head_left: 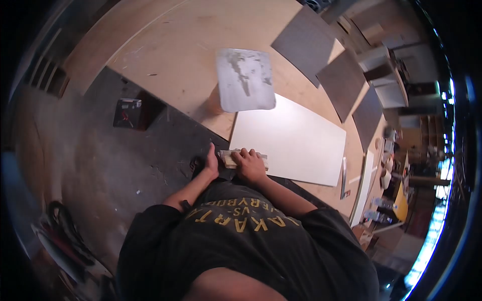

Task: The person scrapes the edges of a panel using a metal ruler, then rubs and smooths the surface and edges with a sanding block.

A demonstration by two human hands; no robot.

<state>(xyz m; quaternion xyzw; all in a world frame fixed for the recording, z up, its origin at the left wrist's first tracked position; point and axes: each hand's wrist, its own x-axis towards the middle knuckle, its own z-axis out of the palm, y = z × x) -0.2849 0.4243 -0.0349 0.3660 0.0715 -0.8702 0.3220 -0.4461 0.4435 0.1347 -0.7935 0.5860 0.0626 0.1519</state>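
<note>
My right hand (251, 163) is wrapped over a small pale block (230, 160) that looks like wood, close in front of my body. The block is at the near left corner of a smooth white panel (291, 138); whether it touches the panel I cannot tell. Just left of the block, my left hand (212, 162) is seen edge-on with its fingers stretched out and nothing in it. Beyond the panel's far left corner is a pale, rounded-square surface with grey smears (246, 80), overlapping part of the panel from my viewpoint.
The panel lies on a large light-wood tabletop (175, 65). Several dark boards (304, 42) lie toward its right side. A narrow strip (344, 178) is right of the panel. On the dark floor (150, 165), left of the table, stands a black box (128, 114).
</note>
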